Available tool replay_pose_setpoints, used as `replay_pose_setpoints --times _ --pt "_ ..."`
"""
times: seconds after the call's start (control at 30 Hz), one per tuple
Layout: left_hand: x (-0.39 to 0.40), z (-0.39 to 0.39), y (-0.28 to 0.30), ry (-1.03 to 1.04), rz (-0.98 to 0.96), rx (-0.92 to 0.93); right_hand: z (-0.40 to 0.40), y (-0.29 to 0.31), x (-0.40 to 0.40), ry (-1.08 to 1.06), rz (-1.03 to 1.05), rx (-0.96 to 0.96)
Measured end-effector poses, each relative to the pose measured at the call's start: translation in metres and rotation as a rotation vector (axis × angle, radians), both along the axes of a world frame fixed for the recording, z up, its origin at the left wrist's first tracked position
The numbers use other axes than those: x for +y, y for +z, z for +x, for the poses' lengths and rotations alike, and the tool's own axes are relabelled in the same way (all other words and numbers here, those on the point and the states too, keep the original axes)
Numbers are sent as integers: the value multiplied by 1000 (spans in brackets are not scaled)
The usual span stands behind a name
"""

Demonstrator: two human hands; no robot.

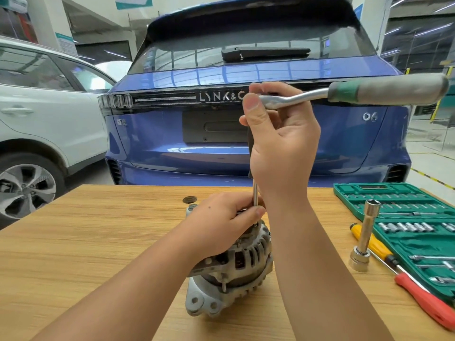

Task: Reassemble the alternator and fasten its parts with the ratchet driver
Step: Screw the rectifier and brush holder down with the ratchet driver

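**Ratchet driver steadied over the alternator for fastening**

The alternator (231, 264) is stood on the wooden table (98, 242), near its middle, with the finned housing uppermost and the mounting lugs toward the viewer. A long extension shaft (255, 193) is run down from the head of the ratchet driver (344, 93) to the top of the housing; the fastener itself is hidden beneath the fingers, so its seating cannot be told.

For this step to be done well, the shaft should be kept upright and in line with the fastener, so that the socket is not cammed off when the handle is swung. The housing should be pressed firmly down against the table, since a tall tool is likely to tip the alternator under sideways load.

The right hand (283, 143) is curled round the top of the tool, with the thumb laid against the ratchet head; the grey handle is left free, projecting to the right. The left hand (221, 222) is rested on top of the alternator, its fingertips pinched round the lower end of the shaft to guide it.

A green socket case (418, 244), a deep socket (364, 237) and two screwdrivers (423, 296) are laid to the right.
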State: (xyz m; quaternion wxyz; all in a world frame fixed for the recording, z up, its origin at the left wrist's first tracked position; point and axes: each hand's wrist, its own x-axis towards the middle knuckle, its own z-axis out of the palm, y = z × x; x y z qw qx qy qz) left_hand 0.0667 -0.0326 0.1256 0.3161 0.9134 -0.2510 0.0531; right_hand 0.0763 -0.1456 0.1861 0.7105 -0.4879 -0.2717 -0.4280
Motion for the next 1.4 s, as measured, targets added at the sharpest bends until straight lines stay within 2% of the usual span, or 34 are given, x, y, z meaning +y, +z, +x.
replay_pose_setpoints --times 0.13,0.33,0.5,0.77,1.0,1.17,1.4 --pt "0 -2 0 16 9 9 -1 1 0 115 54 28" --pt "0 -2 0 29 -2 29 -1 9 -17 548 33 359" --pt "0 -2 -1 32 -35 31 0 17 -31 804 15 463" --pt "1 -1 -1 28 -7 -2 -3 10 -16 661 133 260" --pt "-1 -3 3 -7 24 -46 -5 6 1 419 186 118" --pt "-1 -1 0 14 12 -29 -7 10 -9 479 164 227" --pt "1 2 -3 22 -24 5 -5 13 -18 598 24 349"
